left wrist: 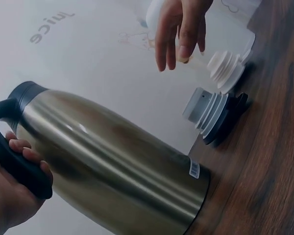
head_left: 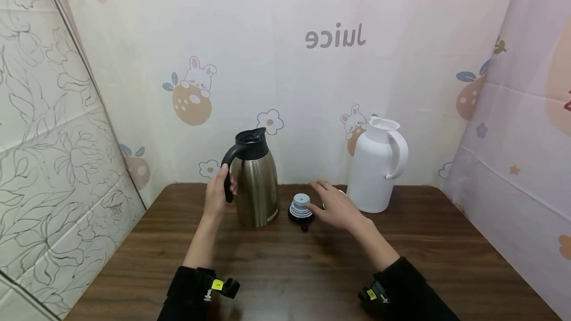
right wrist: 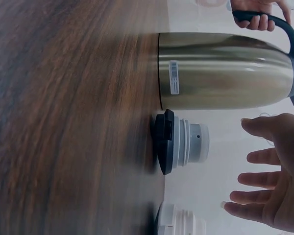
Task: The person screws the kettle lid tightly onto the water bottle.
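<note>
My left hand [head_left: 217, 193] grips the black handle [left wrist: 20, 169] of a gold steel thermos jug [head_left: 256, 187], which stands upright with its top uncovered. To the jug's right, a black stopper [head_left: 301, 207] with a grey ribbed plug lies upside down on the wood. Just over and beside this stopper is my right hand [head_left: 336, 205], fingers spread and holding nothing. A white stopper [left wrist: 225, 71] sits beyond the black one, mostly hidden behind the right hand in the head view.
A white thermos jug [head_left: 373, 167] with a side handle stands at the back right, near the patterned curtain [head_left: 294, 83]. Everything rests on a dark brown wooden table [head_left: 276, 271], whose back edge meets the curtain.
</note>
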`<state>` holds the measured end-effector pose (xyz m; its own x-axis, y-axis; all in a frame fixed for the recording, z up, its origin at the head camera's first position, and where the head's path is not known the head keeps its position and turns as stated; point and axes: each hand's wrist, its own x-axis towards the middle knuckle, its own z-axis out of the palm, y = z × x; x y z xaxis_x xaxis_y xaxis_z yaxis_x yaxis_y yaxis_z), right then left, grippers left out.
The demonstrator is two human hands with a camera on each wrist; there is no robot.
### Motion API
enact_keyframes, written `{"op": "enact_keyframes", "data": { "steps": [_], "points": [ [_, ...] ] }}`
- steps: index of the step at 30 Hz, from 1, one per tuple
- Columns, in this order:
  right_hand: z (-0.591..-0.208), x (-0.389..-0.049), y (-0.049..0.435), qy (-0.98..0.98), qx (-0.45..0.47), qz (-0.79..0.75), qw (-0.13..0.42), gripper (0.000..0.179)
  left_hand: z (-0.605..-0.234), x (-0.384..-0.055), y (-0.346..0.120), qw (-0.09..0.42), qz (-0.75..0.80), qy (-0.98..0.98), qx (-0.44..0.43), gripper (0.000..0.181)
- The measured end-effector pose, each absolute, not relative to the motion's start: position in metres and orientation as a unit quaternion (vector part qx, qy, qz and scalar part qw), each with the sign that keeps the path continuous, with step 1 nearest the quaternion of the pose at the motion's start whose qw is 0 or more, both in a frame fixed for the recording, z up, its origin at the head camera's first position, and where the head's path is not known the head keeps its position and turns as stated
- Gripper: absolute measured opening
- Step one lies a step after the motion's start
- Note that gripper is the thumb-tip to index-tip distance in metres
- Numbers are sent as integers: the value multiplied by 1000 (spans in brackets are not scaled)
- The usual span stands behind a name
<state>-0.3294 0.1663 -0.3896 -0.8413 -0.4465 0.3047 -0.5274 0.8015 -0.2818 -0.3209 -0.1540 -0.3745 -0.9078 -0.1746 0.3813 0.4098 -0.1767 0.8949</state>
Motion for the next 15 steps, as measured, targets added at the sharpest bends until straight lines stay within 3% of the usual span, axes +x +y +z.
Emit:
{"op": "enact_keyframes", "data": {
  "steps": [15],
  "points": [
    [-402,-346,151,-942,234,228,73,62,-373,-315,-170,178,-770,-604,-108,59]
  ]
}}
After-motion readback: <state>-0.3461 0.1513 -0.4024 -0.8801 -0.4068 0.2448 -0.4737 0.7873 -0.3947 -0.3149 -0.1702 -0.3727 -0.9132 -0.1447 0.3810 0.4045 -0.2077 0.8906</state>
